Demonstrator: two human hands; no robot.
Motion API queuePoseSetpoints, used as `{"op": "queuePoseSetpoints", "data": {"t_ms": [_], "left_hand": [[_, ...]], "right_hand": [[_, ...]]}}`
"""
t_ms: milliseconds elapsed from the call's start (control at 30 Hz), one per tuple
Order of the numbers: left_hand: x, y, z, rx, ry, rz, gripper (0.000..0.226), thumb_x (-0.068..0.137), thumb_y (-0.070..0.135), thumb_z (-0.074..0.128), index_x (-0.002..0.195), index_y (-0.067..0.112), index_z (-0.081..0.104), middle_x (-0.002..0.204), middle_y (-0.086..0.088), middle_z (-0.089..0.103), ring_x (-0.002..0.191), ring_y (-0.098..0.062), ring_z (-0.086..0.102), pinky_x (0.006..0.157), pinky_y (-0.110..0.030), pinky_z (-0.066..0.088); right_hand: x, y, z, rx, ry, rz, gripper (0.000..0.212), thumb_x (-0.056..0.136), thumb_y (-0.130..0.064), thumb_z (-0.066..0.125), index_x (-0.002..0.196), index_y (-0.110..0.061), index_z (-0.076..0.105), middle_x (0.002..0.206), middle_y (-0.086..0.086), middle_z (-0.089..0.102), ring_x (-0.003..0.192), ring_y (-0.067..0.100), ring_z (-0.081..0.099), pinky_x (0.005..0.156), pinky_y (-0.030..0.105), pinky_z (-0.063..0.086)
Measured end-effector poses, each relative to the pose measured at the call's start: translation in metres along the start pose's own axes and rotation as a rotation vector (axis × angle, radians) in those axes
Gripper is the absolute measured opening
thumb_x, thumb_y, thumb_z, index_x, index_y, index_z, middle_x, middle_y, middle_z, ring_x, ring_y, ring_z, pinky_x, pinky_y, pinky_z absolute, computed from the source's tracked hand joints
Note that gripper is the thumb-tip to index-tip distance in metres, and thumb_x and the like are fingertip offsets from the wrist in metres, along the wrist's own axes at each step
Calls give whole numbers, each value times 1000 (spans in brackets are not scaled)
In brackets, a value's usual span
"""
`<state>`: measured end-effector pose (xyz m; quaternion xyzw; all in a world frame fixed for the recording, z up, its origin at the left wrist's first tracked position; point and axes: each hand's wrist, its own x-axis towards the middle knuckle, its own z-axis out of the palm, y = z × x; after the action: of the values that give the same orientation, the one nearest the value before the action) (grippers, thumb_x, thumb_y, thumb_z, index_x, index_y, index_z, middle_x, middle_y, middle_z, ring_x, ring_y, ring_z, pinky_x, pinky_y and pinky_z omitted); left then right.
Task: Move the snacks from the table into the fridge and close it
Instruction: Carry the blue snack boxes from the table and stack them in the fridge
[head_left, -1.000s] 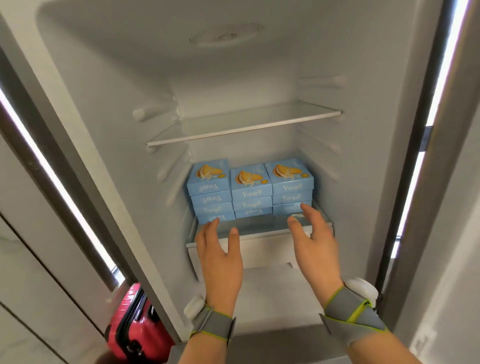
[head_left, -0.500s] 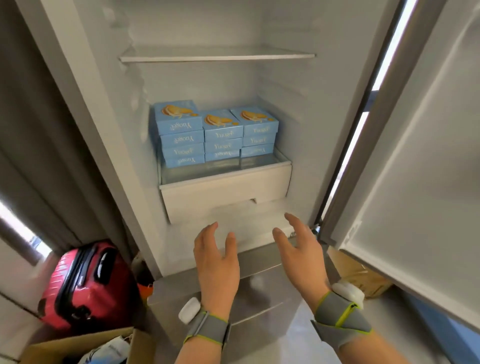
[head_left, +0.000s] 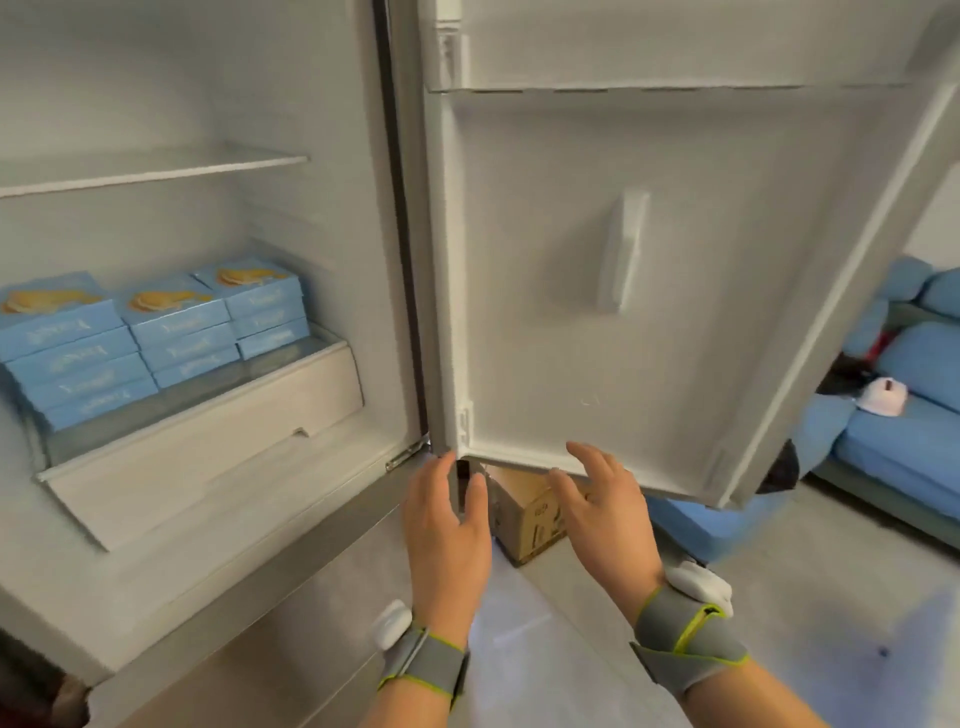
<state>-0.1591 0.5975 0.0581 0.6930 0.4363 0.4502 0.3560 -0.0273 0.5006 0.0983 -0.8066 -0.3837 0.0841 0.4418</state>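
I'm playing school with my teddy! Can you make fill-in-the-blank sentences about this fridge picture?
1. The light blue cardboard snack boxes stand in ___ stacks inside the white fridge.
2. The white fridge door is ___.
3. The left hand and right hand hold ___.
4. The padded sofa is coloured ___.
Missing words: three; open; nothing; blue.
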Motion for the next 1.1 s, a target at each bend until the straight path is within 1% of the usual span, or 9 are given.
{"op": "queuePoseSetpoints", "data": {"t_ms": [67,100,267,367,467,567,700,900,1100], "left_hand": [[-17,19,30,-2,-69,25,43,102,38,57,143,23,56,150,3,51,140,-14,43,108,-13,29],[-39,48,59,-4,-138,65,43,103,38,57,144,23,56,153,3,48,143,-15,40,109,-14,29],[-101,97,139,2,-277,130,49,102,48,54,145,24,57,161,0,41,149,-18,34,121,-40,33],[-158,134,188,24,-417,189,64,94,60,48,142,19,61,158,-4,45,147,-22,40,121,-36,31],[-203,159,228,16,-523,223,52,101,47,57,145,20,58,160,-2,43,148,-20,37,121,-38,31],[-250,184,268,38,-625,265,53,101,44,57,148,20,55,161,-1,40,150,-19,33,121,-31,26],[-306,216,314,65,-743,322,74,91,66,45,147,18,56,160,-5,43,148,-20,36,122,-34,28],[-371,246,376,101,-952,400,49,103,40,58,148,20,54,161,-3,40,150,-19,31,123,-31,22],[-411,264,447,70,-1128,432,52,104,42,54,151,22,50,163,2,36,151,-16,28,123,-30,22]], "right_hand": [[-5,20,-37,-33,41,49,45,100,-38,59,142,-20,59,152,4,53,142,25,43,118,40,34],[-15,48,-76,-32,99,95,45,101,-38,58,142,-20,60,154,5,51,144,25,41,119,40,32],[-47,108,-169,-63,192,175,44,101,-38,59,141,-20,62,158,6,46,147,26,37,118,37,28],[-70,152,-230,-54,272,243,44,101,-37,58,142,-19,61,161,7,42,148,27,35,118,36,26],[-97,192,-273,-54,313,292,44,102,-37,58,142,-20,60,162,7,42,149,26,33,118,34,25],[-129,233,-320,-29,390,383,44,100,-36,61,140,-19,62,160,9,44,149,25,35,118,29,21],[-166,281,-373,-26,455,486,45,102,-35,59,142,-16,60,158,11,46,151,22,33,119,27,18],[-209,345,-419,68,604,656,44,100,-34,61,140,-15,63,154,10,51,148,23,38,119,29,22],[-228,396,-466,87,732,781,42,98,-34,62,136,-18,65,150,6,55,141,25,45,119,38,32]]}}
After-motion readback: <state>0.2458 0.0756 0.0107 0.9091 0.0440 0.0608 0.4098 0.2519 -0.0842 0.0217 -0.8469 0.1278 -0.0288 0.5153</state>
